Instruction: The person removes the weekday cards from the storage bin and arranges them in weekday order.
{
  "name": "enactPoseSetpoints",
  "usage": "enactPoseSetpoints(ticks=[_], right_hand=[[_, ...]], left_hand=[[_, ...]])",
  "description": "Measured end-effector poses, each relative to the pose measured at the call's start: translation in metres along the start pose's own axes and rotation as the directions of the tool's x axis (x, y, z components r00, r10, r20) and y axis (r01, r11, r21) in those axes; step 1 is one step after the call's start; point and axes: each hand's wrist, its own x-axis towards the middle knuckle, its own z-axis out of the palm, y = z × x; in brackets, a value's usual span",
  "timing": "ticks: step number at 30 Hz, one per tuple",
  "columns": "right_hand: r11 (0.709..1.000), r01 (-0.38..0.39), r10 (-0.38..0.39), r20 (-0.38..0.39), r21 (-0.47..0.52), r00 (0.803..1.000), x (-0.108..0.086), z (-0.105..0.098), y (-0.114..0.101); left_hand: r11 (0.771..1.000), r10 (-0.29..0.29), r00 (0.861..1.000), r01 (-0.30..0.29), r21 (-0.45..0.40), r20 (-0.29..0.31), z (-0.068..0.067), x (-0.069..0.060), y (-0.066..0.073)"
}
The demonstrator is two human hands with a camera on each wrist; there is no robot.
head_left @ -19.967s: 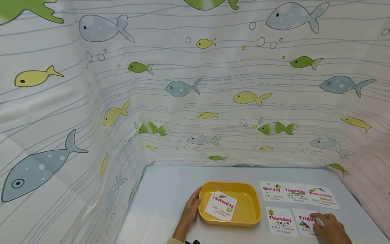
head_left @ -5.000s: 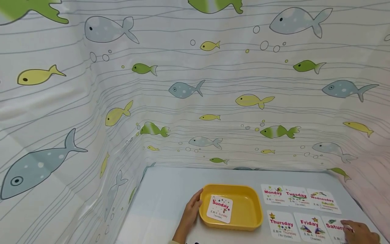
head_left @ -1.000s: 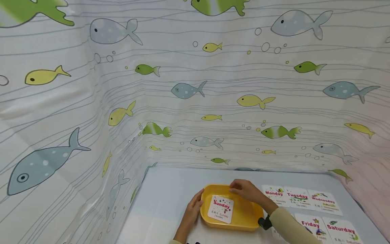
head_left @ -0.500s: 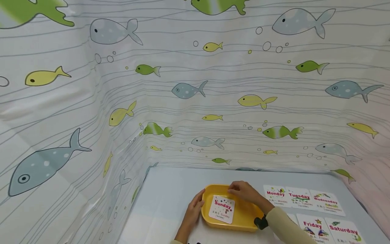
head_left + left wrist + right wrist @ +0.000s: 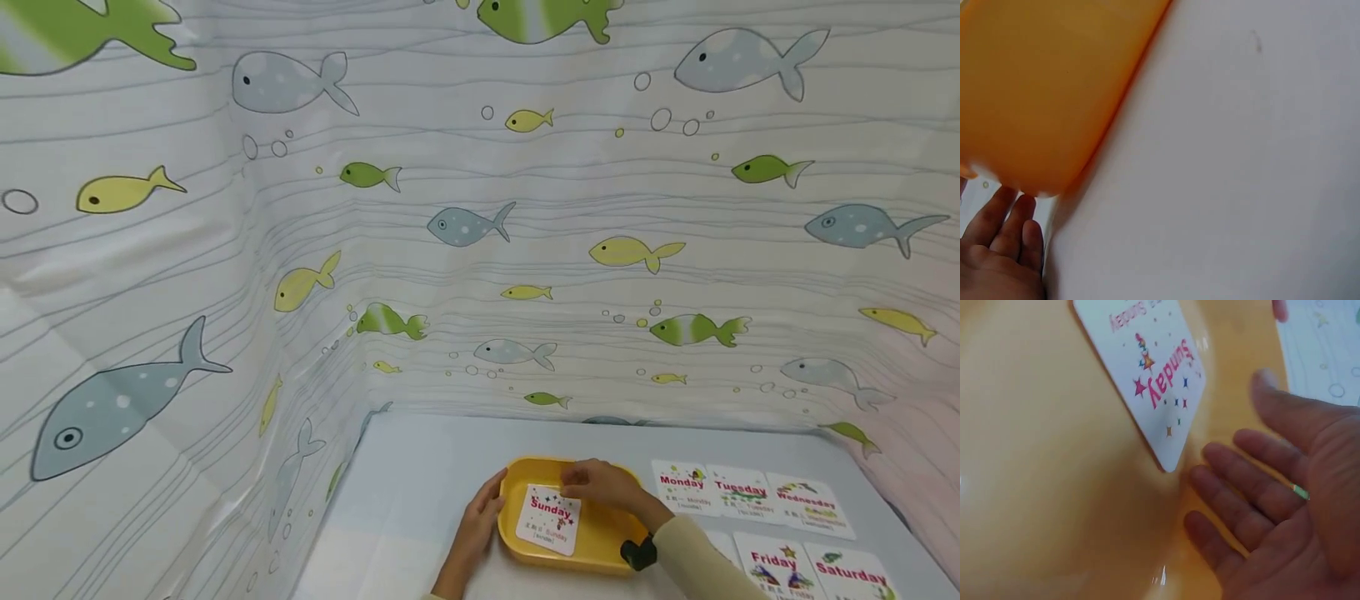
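A yellow tray (image 5: 600, 533) stands on the table with a white "Sunday" card (image 5: 547, 523) lying inside it. My left hand (image 5: 478, 518) rests against the tray's left end; in the left wrist view its fairly straight fingers (image 5: 1017, 222) touch the outer wall. Over the tray, my right hand (image 5: 602, 485) is at the card's upper right corner. The right wrist view shows this hand (image 5: 1272, 512) with spread, slightly bent fingers and thumb beside the card (image 5: 1154, 375), nothing between them. Whether a fingertip touches the card I cannot tell.
Right of the tray lie a "Monday" card (image 5: 681, 490), a "Tuesday" card (image 5: 742, 492) and a "Wednesday" card (image 5: 810, 507). Nearer are a "Friday" card (image 5: 776, 567) and a "Saturday" card (image 5: 851, 575); the right sleeve (image 5: 693, 558) covers part of that row. A fish-print curtain (image 5: 480, 267) surrounds the table.
The Saturday card went from the tray to the table beside Friday, and Sunday now shows in the tray. My right hand left Saturday, came over the tray, then lowered towards Sunday.
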Motion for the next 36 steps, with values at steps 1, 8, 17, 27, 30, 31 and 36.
enactPoseSetpoints(ticks=[1, 8, 17, 27, 30, 31, 36], right_hand=[[1.0, 0.001, -0.001, 0.013, 0.0, 1.0, -0.001, 0.0, 0.0], [0.987, 0.093, -0.084, 0.073, -0.128, 0.994, -0.003, 0.002, 0.002], [0.96, 0.175, -0.152, 0.117, -0.219, 0.981, 0.003, 0.008, 0.003], [0.895, 0.17, -0.113, 0.158, -0.411, 0.981, -0.002, 0.012, -0.014], [0.879, 0.173, -0.118, 0.148, -0.444, 0.982, -0.004, 0.012, -0.017], [0.875, 0.172, -0.117, 0.146, -0.453, 0.982, -0.004, 0.012, -0.018], [0.847, 0.162, -0.102, 0.143, -0.507, 0.984, -0.005, 0.013, -0.02]], left_hand=[[1.0, 0.0, 1.0, 0.0, 0.002, 0.0, 0.0, 0.0, 0.0], [1.0, -0.001, 1.0, 0.001, 0.005, 0.001, -0.001, 0.003, -0.004], [1.0, 0.0, 1.0, 0.0, -0.004, -0.002, -0.002, 0.005, -0.006], [1.0, 0.01, 1.0, -0.01, -0.006, 0.004, -0.001, 0.004, -0.005], [1.0, 0.0, 1.0, 0.0, -0.015, 0.006, -0.001, 0.004, -0.005], [1.0, -0.004, 1.0, 0.004, -0.02, 0.005, 0.0, 0.004, -0.005], [1.0, 0.002, 1.0, -0.002, -0.02, 0.003, -0.002, 0.004, -0.006]])
